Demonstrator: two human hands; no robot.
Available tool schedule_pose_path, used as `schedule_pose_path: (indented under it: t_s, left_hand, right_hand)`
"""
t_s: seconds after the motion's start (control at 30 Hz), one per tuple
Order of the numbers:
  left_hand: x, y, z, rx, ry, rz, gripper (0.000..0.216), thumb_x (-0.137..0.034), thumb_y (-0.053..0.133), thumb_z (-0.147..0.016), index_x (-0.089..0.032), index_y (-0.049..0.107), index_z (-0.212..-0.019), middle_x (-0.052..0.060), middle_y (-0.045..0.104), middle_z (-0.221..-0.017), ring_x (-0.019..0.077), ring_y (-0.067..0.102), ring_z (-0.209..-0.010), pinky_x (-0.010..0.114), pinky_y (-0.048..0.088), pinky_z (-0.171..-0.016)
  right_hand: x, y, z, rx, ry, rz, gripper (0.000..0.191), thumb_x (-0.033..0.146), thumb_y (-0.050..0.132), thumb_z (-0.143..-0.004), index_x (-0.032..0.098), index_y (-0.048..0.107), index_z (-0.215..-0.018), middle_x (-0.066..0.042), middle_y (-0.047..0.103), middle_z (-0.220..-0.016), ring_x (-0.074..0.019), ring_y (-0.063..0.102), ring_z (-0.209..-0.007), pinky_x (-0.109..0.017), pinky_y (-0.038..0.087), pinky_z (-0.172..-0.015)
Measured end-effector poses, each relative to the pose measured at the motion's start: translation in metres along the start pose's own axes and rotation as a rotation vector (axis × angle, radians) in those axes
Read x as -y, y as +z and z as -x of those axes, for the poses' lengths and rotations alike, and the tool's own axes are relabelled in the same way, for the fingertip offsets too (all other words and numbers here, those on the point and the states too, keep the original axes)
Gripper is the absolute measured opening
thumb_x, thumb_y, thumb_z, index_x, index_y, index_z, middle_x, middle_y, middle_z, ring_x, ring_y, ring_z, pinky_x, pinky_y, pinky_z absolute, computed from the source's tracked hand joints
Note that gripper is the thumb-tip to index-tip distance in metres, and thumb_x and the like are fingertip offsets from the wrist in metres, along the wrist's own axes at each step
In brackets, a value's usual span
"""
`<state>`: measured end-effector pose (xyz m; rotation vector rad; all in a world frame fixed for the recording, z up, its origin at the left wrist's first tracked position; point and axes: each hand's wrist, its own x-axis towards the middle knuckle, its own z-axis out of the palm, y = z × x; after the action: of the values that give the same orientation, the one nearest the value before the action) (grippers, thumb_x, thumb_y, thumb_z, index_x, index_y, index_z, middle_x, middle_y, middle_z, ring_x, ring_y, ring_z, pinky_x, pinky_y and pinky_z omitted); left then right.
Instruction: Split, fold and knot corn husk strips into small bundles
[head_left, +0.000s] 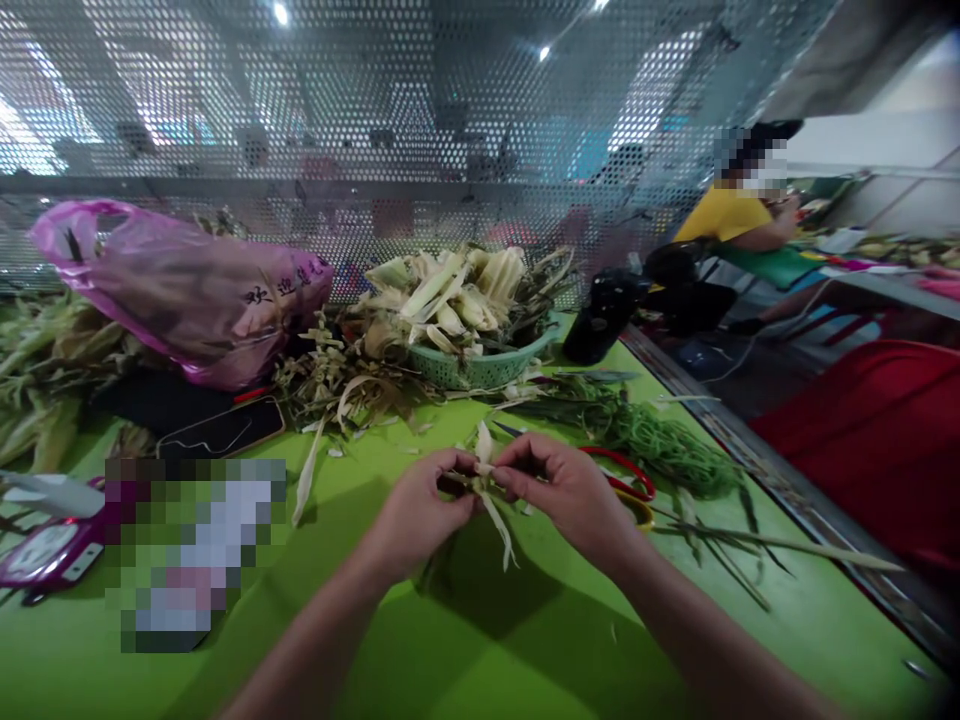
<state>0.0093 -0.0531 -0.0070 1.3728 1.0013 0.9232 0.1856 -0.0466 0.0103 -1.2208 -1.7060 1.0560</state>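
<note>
Above the green table [510,650], both my hands meet around a small piece of pale corn husk [486,445]. My left hand [424,510] pinches it from the left between thumb and fingers. From the right, my right hand [566,490] pinches the same piece, fingertips almost touching the left ones. One husk tip points up and thin strips dangle below; how the strips are joined is hidden by the fingers. Just beyond my right hand lie scissors [622,472] with red and yellow handles, partly covered by that hand. A loose husk strip [306,480] rests to the left.
A green basket [480,368] heaped with dried husks [450,290] stands at the back. Left are a pink plastic bag [187,290], a phone [221,428] and a purple device [56,550]. Right are green plant strands [667,445], a black bottle [604,315] and a red chair [877,440]. Another person [735,200] sits beyond.
</note>
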Motion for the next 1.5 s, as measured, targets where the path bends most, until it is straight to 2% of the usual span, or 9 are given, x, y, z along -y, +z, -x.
schedule_pose_path:
  t_s: [0.13,0.23,0.47,0.63,0.83,1.1,1.3,1.5]
  left_hand:
    - [-0.002,-0.001,0.001,0.024,0.008,-0.015,0.014,-0.016,0.064,-0.073,-0.015,0.064,-0.087,0.005,0.067,-0.085,0.0158,0.06,-0.079,0.027,0.045,-0.075]
    - [0.0,-0.002,0.001,0.034,0.018,-0.022,0.017,-0.025,0.069,-0.073,-0.015,0.066,-0.087,0.005,0.068,-0.086,0.0168,0.061,-0.08,0.028,0.045,-0.075]
    - [0.006,0.003,-0.001,0.01,-0.059,0.201,0.027,-0.034,0.076,-0.066,-0.015,0.066,-0.082,0.003,0.067,-0.077,0.0146,0.059,-0.074,0.025,0.042,-0.072]
    - [0.007,0.006,-0.001,-0.007,-0.095,0.295,0.029,-0.033,0.08,-0.062,-0.014,0.064,-0.078,0.001,0.064,-0.071,0.0115,0.055,-0.068,0.023,0.04,-0.068]
    - [0.008,0.008,0.0,-0.031,-0.113,0.342,0.03,-0.034,0.08,-0.062,-0.014,0.063,-0.077,-0.001,0.062,-0.068,0.0096,0.052,-0.065,0.021,0.036,-0.065]
    - [0.009,0.011,0.0,-0.074,-0.128,0.39,0.031,-0.035,0.081,-0.06,-0.014,0.062,-0.073,-0.002,0.061,-0.067,0.0088,0.05,-0.064,0.021,0.035,-0.063]
    - [0.01,0.015,0.001,-0.103,-0.146,0.423,0.03,-0.034,0.081,-0.06,-0.013,0.063,-0.072,-0.002,0.06,-0.066,0.0086,0.049,-0.063,0.02,0.035,-0.062]
    - [0.014,0.019,0.001,-0.116,-0.17,0.463,0.029,-0.033,0.081,-0.06,-0.013,0.063,-0.071,-0.001,0.06,-0.066,0.0077,0.049,-0.061,0.02,0.034,-0.06]
  right_hand:
    - [0.005,0.0,0.001,0.016,0.013,0.003,0.017,0.032,0.065,-0.079,0.017,0.061,-0.073,0.001,0.059,-0.065,-0.0113,0.051,-0.059,-0.023,0.042,-0.056]
    - [0.006,0.001,0.003,0.015,0.011,0.02,0.016,0.032,0.065,-0.079,0.017,0.061,-0.073,0.0,0.059,-0.066,-0.0112,0.051,-0.059,-0.023,0.041,-0.055]
    - [0.003,0.002,0.003,0.001,-0.012,-0.002,0.015,0.03,0.065,-0.077,0.018,0.059,-0.071,0.002,0.055,-0.061,-0.0103,0.047,-0.055,-0.022,0.039,-0.051]
    - [0.006,0.004,0.004,-0.048,-0.026,-0.015,0.01,0.024,0.066,-0.074,0.018,0.058,-0.07,0.003,0.056,-0.063,-0.0109,0.049,-0.057,-0.023,0.04,-0.053]
    - [0.007,0.003,0.007,-0.043,-0.053,0.045,0.004,0.02,0.062,-0.076,0.018,0.063,-0.072,0.001,0.061,-0.067,-0.0136,0.055,-0.064,-0.025,0.043,-0.06]
    - [0.006,0.002,0.008,-0.015,-0.129,0.15,0.01,0.017,0.058,-0.079,0.019,0.067,-0.08,-0.001,0.067,-0.076,-0.016,0.061,-0.072,-0.026,0.046,-0.067]
    - [0.005,0.001,0.009,-0.008,-0.095,0.175,0.008,0.014,0.058,-0.078,0.018,0.065,-0.078,-0.001,0.066,-0.074,-0.0147,0.059,-0.068,-0.024,0.045,-0.064]
    - [0.004,-0.001,0.007,0.015,-0.057,0.107,0.006,0.013,0.059,-0.076,0.018,0.063,-0.074,0.001,0.062,-0.068,-0.0124,0.054,-0.063,-0.023,0.042,-0.059]
